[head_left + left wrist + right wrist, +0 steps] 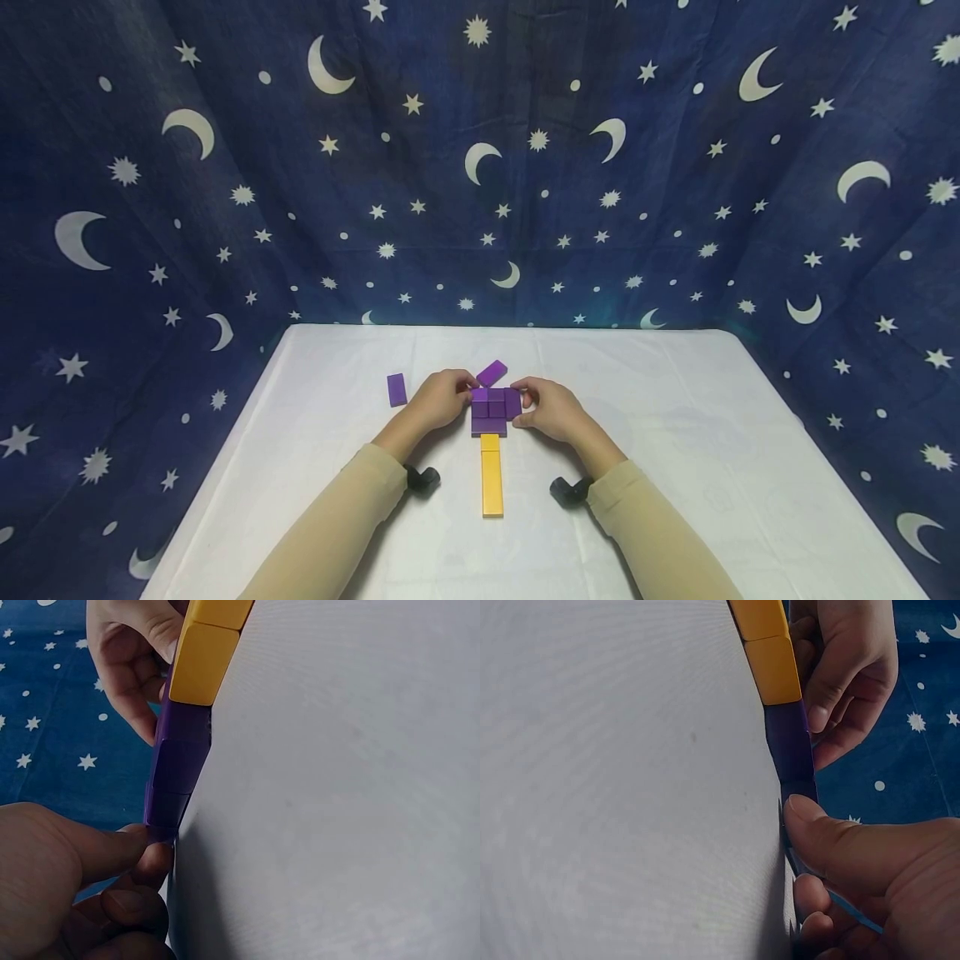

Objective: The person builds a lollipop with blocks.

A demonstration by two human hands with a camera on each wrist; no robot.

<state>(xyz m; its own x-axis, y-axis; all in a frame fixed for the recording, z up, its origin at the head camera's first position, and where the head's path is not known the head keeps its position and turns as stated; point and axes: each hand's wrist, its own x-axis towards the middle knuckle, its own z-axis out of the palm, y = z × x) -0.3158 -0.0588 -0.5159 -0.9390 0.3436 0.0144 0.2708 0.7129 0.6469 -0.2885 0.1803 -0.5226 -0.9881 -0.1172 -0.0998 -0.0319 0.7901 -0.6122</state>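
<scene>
On the white table lies a flat figure of purple and yellow blocks. My right hand point(557, 410) holds a purple rectangular block point(513, 403) by its ends, thumb at the near one, against the figure's right side. At the left side, my left hand point(442, 397) pinches the edge of a purple block point(480, 403) between thumb and forefinger. Another purple block point(489, 427) lies crosswise in front, and below it run a short yellow block point(490, 442) and a long yellow block point(492, 487). In the left wrist view the left thumb point(124, 844) meets the purple end.
A loose purple block point(492, 373) lies slanted just behind the figure. Another purple block point(397, 389) sits apart to the left of my left hand. A dark blue curtain point(525, 208) with moons and stars surrounds the white table point(675, 500).
</scene>
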